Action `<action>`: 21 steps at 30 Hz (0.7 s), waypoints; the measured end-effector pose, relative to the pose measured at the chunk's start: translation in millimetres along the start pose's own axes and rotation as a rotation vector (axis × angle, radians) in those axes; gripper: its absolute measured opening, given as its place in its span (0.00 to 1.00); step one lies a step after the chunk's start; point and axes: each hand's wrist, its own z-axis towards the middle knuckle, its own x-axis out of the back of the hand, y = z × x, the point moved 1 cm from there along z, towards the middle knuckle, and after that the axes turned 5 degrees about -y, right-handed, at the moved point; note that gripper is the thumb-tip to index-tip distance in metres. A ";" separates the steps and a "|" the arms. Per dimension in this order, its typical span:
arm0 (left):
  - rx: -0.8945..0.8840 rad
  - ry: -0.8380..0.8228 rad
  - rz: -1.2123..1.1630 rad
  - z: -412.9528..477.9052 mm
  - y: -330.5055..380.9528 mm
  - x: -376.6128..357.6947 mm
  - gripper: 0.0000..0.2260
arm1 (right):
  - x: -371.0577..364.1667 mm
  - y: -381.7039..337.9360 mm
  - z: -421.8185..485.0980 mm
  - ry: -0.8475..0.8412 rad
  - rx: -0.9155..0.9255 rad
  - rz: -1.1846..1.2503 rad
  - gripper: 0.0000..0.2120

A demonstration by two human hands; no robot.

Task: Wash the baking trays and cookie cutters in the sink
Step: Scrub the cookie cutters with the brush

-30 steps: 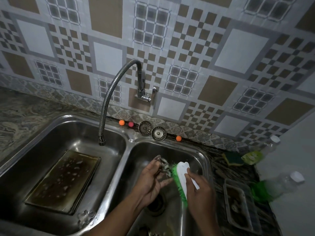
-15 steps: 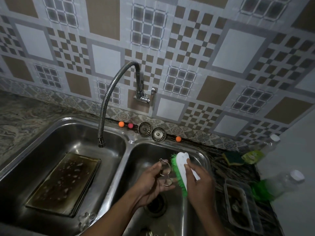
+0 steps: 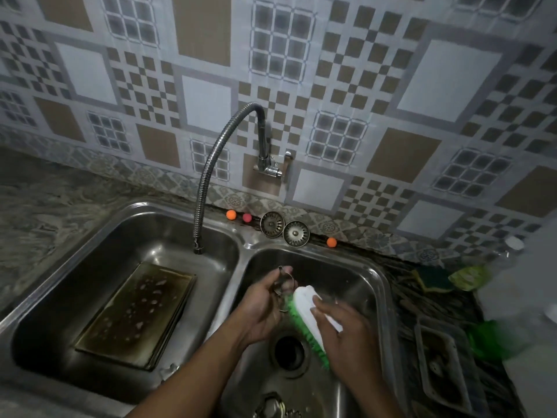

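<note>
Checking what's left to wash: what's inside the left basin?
The left basin holds a sudsy baking tray lying flat and a small cutter by its near corner. Anything under the tray is covered.

The brush [image 3: 307,304] has closed back onto the cookie cutter [image 3: 284,287].

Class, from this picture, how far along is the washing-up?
Done: nothing looks finished. In hand: the left hand holds a cookie cutter while the right hand scrubs it with the brush. Left: the stained, sudsy tray in the left basin and another cutter low in the right basin.
</note>
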 end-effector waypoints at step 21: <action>0.243 0.520 1.625 -62.4 34.7 206.6 0.17 | 1.5 59.4 -47.9 0.165 -0.241 0.143 0.07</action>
